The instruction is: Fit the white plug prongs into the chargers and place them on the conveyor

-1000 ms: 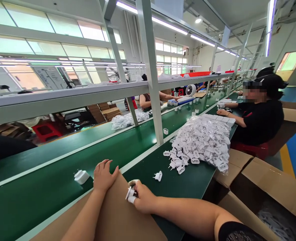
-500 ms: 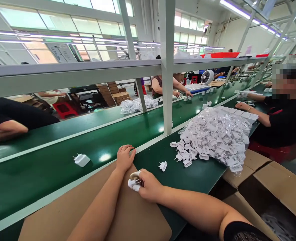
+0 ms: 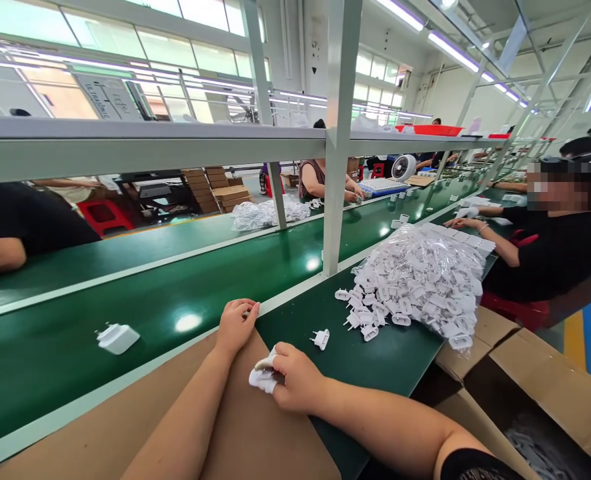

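Note:
My right hand (image 3: 295, 380) rests on the edge of a brown cardboard sheet (image 3: 255, 433) and is closed around a small white plug part (image 3: 261, 378). Fingertips of that hand are wrapped in white tape. My left hand (image 3: 235, 325) lies flat on the far corner of the cardboard, fingers apart, holding nothing. One loose white plug part (image 3: 320, 339) lies on the green table just right of my right hand. A big pile of white plug parts (image 3: 420, 277) in clear plastic sits further right. A white charger (image 3: 118, 337) lies on the green conveyor belt (image 3: 140, 293) to the left.
A grey frame post (image 3: 336, 133) stands behind my hands, with a shelf rail (image 3: 150, 147) across. Open cardboard boxes (image 3: 540, 393) are at my right. A person in black (image 3: 550, 247) sits at the right; other workers sit across the belt, and an arm (image 3: 0, 253) rests at left.
The white charger on the belt has travelled leftward. My right hand has shifted its grip on the small plug part slightly; the left hand stays on the cardboard. The view has swung a little.

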### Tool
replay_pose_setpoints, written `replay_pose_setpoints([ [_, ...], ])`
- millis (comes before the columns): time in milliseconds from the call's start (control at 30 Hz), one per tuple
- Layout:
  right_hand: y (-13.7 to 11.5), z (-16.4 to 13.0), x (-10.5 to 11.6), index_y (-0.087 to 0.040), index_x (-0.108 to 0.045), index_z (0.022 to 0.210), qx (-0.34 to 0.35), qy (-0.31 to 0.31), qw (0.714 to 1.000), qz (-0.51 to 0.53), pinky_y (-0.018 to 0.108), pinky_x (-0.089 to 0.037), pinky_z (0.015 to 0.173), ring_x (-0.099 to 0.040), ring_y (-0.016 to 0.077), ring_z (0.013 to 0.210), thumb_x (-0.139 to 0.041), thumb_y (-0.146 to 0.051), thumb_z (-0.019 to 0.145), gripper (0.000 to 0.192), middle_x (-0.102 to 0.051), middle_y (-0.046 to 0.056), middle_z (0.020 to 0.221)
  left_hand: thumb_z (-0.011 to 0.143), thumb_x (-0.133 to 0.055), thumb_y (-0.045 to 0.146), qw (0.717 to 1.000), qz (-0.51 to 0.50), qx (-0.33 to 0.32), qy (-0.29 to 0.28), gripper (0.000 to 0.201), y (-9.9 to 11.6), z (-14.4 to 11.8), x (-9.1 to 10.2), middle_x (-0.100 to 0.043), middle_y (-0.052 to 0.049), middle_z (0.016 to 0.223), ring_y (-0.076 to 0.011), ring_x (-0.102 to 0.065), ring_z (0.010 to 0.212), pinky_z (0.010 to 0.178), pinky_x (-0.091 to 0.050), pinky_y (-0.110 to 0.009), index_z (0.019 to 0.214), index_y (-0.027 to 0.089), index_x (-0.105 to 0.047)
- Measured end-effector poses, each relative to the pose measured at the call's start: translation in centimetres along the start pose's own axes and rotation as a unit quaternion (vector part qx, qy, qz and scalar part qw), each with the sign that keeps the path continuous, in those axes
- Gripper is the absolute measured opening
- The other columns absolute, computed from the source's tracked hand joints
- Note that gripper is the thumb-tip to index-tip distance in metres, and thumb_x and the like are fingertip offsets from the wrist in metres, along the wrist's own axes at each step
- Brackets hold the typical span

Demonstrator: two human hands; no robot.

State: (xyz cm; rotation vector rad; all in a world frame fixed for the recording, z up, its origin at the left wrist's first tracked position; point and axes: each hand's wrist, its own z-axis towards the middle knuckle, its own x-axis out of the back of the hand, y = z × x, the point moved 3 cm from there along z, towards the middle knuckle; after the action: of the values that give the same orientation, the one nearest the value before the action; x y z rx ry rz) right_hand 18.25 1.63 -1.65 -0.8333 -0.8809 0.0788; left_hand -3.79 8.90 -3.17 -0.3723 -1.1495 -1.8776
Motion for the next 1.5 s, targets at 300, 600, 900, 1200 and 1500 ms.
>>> replay_pose_setpoints([
  [300, 1.5, 0.1, -2.0, -0.019, -0.070, 0.081, 0.013, -0.062, 0.994, -0.092, 0.028, -0.040, 0.063, -0.053, 0.0185, 0.080, -0.081, -0.020, 0.078, 0.012, -0.054, 0.002, 0.089, 0.096, -0.051, 0.059, 1.000, -0.020, 0.014, 0.011, 0.048, -0.5, 0.1, -0.2, -0.076, -0.008, 0.091, -0.0298, -0.066, 0.099, 0.104, -0.046, -0.048, 0.067, 0.025, -0.069],
  [600, 0.0, 0.2, -0.8, -0.020, -0.073, 0.095, 0.004, -0.110, 0.980, -0.166, 0.029, -0.041, 0.063, -0.056, 0.0222, 0.090, -0.076, -0.022, 0.082, 0.014, -0.064, 0.005, 0.098, 0.090, -0.053, 0.053, 0.999, 0.002, 0.037, 0.022, 0.036, -0.8, 0.0, 0.1, -0.076, -0.009, 0.099, -0.0332, -0.063, 0.106, 0.100, -0.050, -0.049, 0.085, 0.024, -0.073],
  [900, -2.4, -0.1, 0.6, -0.016, -0.069, 0.101, 0.019, -0.142, 0.963, -0.230, 0.031, -0.050, 0.060, -0.061, 0.0256, 0.097, -0.073, -0.023, 0.083, 0.020, -0.067, 0.008, 0.109, 0.088, -0.052, 0.052, 0.998, 0.063, 0.030, -0.006, 0.034, -0.5, -0.1, 0.0, -0.076, -0.009, 0.098, -0.0328, -0.064, 0.104, 0.099, -0.050, -0.046, 0.085, 0.025, -0.071],
  [1200, -2.9, -0.6, 0.6, -0.014, -0.069, 0.110, 0.012, -0.153, 0.966, -0.207, 0.032, -0.059, 0.069, -0.065, 0.0259, 0.098, -0.072, -0.028, 0.089, 0.025, -0.067, 0.010, 0.111, 0.088, -0.052, 0.052, 0.984, 0.174, 0.031, 0.005, 0.040, 1.6, 2.5, -1.3, -0.074, -0.013, 0.120, -0.0393, -0.059, 0.126, 0.114, -0.038, -0.058, 0.104, 0.022, -0.073],
  [1500, -2.2, -0.1, 0.9, -0.014, -0.069, 0.115, -0.023, -0.188, 0.964, -0.188, 0.036, -0.059, 0.075, -0.066, 0.0291, 0.104, -0.066, -0.022, 0.090, 0.026, -0.067, 0.013, 0.116, 0.083, -0.072, 0.041, 0.971, 0.100, 0.196, -0.095, 0.056, 3.9, 11.0, -7.5, -0.067, -0.016, 0.132, -0.0312, -0.063, 0.124, 0.109, -0.049, -0.039, 0.131, 0.014, -0.063],
])
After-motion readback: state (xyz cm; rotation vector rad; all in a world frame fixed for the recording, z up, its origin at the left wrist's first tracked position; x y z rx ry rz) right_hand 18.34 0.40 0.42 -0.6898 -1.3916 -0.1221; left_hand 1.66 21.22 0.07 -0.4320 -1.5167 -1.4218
